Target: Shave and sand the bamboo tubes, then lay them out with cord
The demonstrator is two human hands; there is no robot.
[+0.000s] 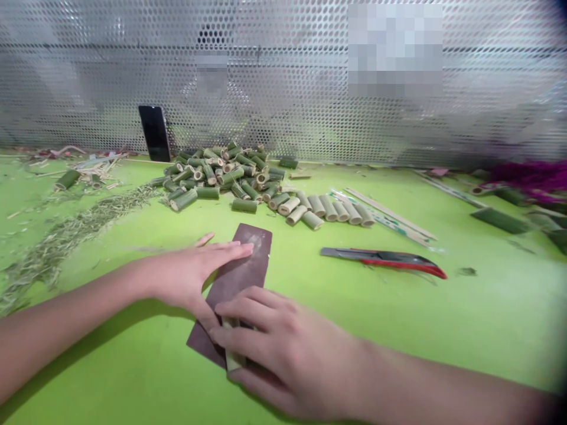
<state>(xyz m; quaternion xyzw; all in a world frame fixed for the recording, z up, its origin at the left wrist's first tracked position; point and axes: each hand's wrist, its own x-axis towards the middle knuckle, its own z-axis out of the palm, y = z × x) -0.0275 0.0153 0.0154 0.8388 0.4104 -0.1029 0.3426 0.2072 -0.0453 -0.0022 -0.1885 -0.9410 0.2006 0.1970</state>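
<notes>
Left hand [183, 276] spread, resting on dark-brown rectangular sandpaper sheet [237, 268], which lies on bright-green table [133, 369]; right hand [287, 348] pinching short pale-green cylindrical bamboo piece [234, 360] at sheet's near end.

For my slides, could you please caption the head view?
Left hand on a brown sheet, right hand holding a bamboo piece against it.

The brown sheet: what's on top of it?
The left hand rests fingers on the brown sheet. Over its near end, the right hand holds a pale bamboo piece. Fingers hide much of that piece and some sheet beneath.
</notes>
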